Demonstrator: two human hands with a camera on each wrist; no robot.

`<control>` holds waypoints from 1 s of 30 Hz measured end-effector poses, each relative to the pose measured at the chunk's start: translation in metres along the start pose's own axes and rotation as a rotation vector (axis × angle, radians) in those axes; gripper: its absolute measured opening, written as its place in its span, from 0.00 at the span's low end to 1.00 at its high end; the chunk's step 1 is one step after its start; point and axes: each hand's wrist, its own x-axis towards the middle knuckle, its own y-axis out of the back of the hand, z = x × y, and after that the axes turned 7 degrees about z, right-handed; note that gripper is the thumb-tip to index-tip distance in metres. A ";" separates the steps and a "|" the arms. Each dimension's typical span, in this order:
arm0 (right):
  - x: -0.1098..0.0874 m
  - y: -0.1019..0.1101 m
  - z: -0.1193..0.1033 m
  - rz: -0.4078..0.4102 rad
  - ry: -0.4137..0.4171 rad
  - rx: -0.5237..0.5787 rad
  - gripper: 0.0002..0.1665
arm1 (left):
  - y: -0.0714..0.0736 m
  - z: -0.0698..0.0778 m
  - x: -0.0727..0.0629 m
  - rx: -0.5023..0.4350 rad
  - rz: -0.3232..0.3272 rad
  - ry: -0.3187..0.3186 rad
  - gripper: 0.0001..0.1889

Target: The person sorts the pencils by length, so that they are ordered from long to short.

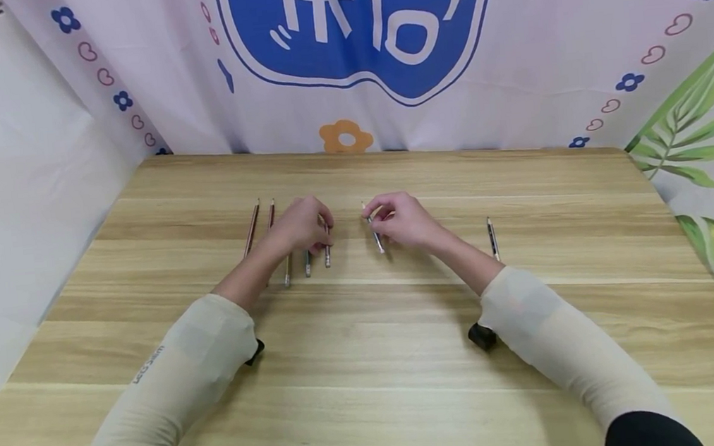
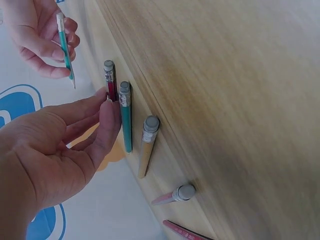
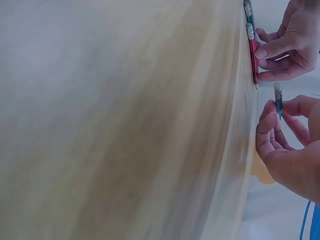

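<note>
My right hand holds a teal pencil between thumb and fingers, its eraser end up in the left wrist view. To its left, my left hand pinches a red pencil lying at the right end of a row. Beside that one lie another teal pencil, a yellow pencil and two reddish pencils. The left hand and forearm partly cover the row in the head view.
A dark pencil lies apart on the right of the wooden table, by the right forearm. A printed cloth hangs along the table's back edge. Black wrist devices sit under both sleeves.
</note>
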 end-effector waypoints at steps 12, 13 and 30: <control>0.010 -0.008 -0.003 -0.022 -0.021 -0.034 0.13 | -0.001 -0.003 0.003 0.011 0.013 -0.024 0.16; 0.010 -0.009 -0.003 -0.024 -0.023 -0.039 0.13 | -0.001 -0.003 0.003 0.011 0.016 -0.028 0.16; 0.017 -0.023 -0.008 -0.048 -0.023 -0.053 0.11 | 0.000 -0.005 0.005 -0.066 0.021 -0.043 0.12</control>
